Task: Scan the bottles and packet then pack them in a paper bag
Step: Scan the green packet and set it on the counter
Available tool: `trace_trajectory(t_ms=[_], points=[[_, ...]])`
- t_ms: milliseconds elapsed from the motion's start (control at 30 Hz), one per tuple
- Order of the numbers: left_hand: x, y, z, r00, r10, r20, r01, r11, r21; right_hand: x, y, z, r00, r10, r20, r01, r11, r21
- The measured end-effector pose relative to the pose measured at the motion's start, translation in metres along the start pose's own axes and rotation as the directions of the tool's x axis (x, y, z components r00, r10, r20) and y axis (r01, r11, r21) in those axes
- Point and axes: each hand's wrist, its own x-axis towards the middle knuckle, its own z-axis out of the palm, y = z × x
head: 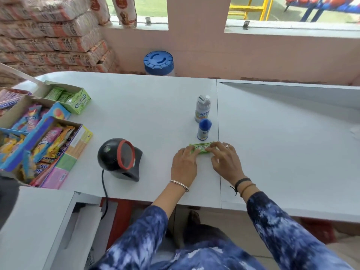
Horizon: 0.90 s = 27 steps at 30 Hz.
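Both my forearms reach forward over the white counter [155,106], sleeves pushed back from the wrists, palms facing down. My left hand [184,162] and right hand [226,161] lie side by side with a small gap between them, fingers bent and pointing away from me. Their fingertips press on the green gum packet [201,147], which lies flat on the counter, the left hand at its left end and the right hand at its right end. Neither hand is closed around it; the fingers only rest on top and along its near edge, and it has not left the surface.

Just beyond the packet stands the small blue-capped bottle [204,129], upright, and right behind that the taller white-capped bottle [202,108], also upright. The black barcode scanner [119,158] with its red-ringed window sits to the left of my left hand, well apart from the packet. Open cartons of sweets [48,137] crowd the counter's left edge.
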Motion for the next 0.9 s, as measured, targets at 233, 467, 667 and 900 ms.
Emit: trace_trajectory(t_ms=[233,467,667,900], points=[[-0.048,-0.004,-0.036,0.976,-0.155,-0.151,0.115,0.964,-0.241,-0.024,-0.067,-0.007,0.99,0.008,-0.144,0.01,0.992,0.128],[-0.211,-0.049,-0.091,0.931,-0.286,-0.226,0.233,0.944,-0.234,-0.102,-0.19,0.012,0.991,-0.129,-0.027,0.13,0.937,0.325],[-0.349,-0.089,-0.124,0.839,-0.499,-0.218,0.488,0.866,-0.107,-0.17,-0.284,0.041,0.918,-0.359,0.169,0.272,0.879,0.391],[-0.394,-0.103,-0.148,0.705,-0.707,-0.049,0.704,0.707,-0.067,-0.207,-0.341,0.068,0.724,-0.55,0.416,0.396,0.825,0.402]])
